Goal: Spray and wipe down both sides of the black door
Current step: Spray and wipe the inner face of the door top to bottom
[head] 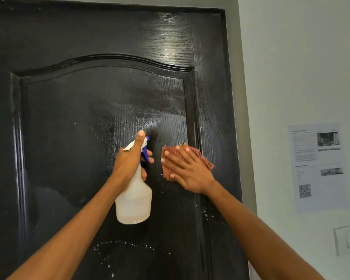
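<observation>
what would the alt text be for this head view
A person's right hand presses a reddish cloth flat against a wet black door while the left hand holds a white spray bottle beside it. A printed sheet hangs on the wall at right.

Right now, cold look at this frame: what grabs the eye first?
The glossy black door fills the view, wet streaks shining toward its upper right. At centre, the left hand grips a translucent spray bottle with a blue trigger, while the right hand presses a reddish cloth flat against the panel. A printed sheet hangs on the right wall.
</observation>
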Available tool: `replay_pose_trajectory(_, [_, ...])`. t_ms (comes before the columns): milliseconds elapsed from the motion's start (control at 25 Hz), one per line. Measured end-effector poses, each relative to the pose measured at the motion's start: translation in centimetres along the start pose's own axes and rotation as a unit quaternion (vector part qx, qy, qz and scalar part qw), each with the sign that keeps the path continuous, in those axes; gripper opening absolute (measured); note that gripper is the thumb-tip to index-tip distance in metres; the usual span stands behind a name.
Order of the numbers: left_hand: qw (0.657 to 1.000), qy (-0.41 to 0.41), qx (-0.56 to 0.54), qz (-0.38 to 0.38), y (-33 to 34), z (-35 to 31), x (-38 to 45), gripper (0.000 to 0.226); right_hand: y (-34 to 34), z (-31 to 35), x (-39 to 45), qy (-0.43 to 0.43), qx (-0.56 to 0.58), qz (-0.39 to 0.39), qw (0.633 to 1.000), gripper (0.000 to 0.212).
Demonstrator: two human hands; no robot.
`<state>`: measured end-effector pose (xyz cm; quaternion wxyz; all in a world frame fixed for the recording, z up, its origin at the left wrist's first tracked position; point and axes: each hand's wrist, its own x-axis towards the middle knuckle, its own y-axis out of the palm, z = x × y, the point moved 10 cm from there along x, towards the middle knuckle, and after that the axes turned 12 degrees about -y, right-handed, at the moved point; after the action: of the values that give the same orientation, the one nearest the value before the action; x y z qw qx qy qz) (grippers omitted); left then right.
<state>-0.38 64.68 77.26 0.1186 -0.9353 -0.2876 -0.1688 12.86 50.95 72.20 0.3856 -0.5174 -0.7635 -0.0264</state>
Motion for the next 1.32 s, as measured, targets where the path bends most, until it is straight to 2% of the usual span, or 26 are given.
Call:
replay_pose_trajectory(80, [1.000,-0.010,-0.005,-0.011,-1.6,0.6,0.0,0.076,-2.4,-5.6,3.0,0.113,-0.002,-0.039,0.993,0.062])
replay_pose_trajectory(160, [0.999,-0.019,-0.011,-0.027,-3.0,0.9,-0.1,0.078,-5.2,-11.0,6.4,0.249,0.014,-0.091,0.964,0.063])
replay_pose_trajectory(240, [0.999,-0.021,-0.003,-0.035,-4.1,1.0,-0.1,0.078,-6.6,-12.4,9.5,0.310,0.024,-0.127,0.942,0.063])
replay_pose_trajectory(320, [0.999,-0.023,-0.003,-0.046,-5.2,1.0,-0.3,0.076,-6.1,-9.3,12.6,0.240,-0.005,-0.124,0.963,0.063])
replay_pose_trajectory(440, [0.998,-0.025,0.003,-0.052,-6.4,1.6,-0.8,0.078,-1.6,1.6,11.1,0.028,-0.008,-0.059,0.998,0.064])
replay_pose_trajectory(560, [0.998,-0.034,-0.001,-0.050,-6.7,3.0,-1.6,0.079,3.0,12.1,2.8,-0.147,0.008,-0.010,0.989,0.060])
replay_pose_trajectory(640, [0.998,-0.044,-0.002,-0.044,-6.5,4.1,-2.4,0.079,4.1,13.4,-1.6,-0.208,-0.004,0.030,0.978,0.060])
replay_pose_trajectory(680, [0.998,-0.049,-0.004,-0.039,-6.3,4.7,-2.6,0.078,3.6,11.4,-2.2,-0.182,-0.014,0.030,0.983,0.060])
replay_pose_trajectory(760, [0.998,-0.062,-0.008,-0.029,-5.8,5.9,-3.1,0.078,1.1,4.4,-1.6,-0.009,-0.017,0.000,1.000,0.063])
replay_pose_trajectory(840, [0.997,-0.071,-0.007,-0.024,-5.2,6.9,-3.4,0.078,-1.6,-2.6,-0.8,0.198,-0.009,-0.032,0.980,0.066])
replay_pose_trajectory(880, [0.997,-0.073,-0.006,-0.025,-5.0,7.4,-3.6,0.080,-2.5,-4.3,-0.2,0.268,-0.002,-0.052,0.962,0.067])
replay_pose_trajectory(960, [0.997,-0.080,-0.002,-0.024,-4.5,8.4,-4.1,0.081,-3.1,-4.2,1.5,0.331,0.003,-0.084,0.940,0.067])
replay_pose_trajectory(1040, [0.995,-0.094,-0.008,-0.034,-4.5,10.1,-4.4,0.077,-1.6,-0.6,3.3,0.263,0.002,-0.078,0.962,0.067])
replay_pose_trajectory(1120, [0.993,-0.103,-0.019,-0.048,-4.9,11.6,-4.8,0.072,1.6,6.5,2.9,0.093,0.010,-0.045,0.995,0.066])
replay_pose_trajectory(1160, [0.993,-0.106,-0.023,-0.053,-5.1,12.3,-4.9,0.070,3.4,10.8,1.3,0.001,0.013,-0.019,1.000,0.065])
replay_pose_trajectory(1240, [0.992,-0.108,-0.020,-0.065,-5.7,13.3,-5.3,0.070,6.4,18.0,-3.4,-0.137,0.018,0.026,0.990,0.061])
replay_pose_trajectory(1320, [0.991,-0.108,-0.012,-0.073,-6.6,14.0,-5.7,0.070,7.0,19.6,-6.2,-0.174,0.018,0.027,0.984,0.061])
